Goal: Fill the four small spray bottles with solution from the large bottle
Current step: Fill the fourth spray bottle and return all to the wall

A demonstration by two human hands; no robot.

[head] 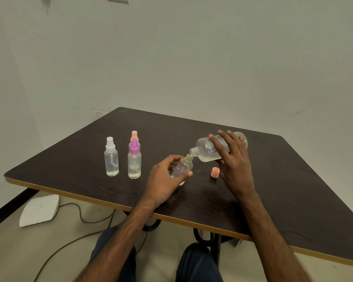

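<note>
At centre-left of the frame, three capped clear plastic spray bottles stand on a dark wood-grain table. The left hand grips an uncapped small clear bottle; the right hand clasps a tilted large clear bottle, neck to neck. A pink cap lies just beside. Pale walls behind.

Large bottle tilted, mouth touching open small bottle.
</note>
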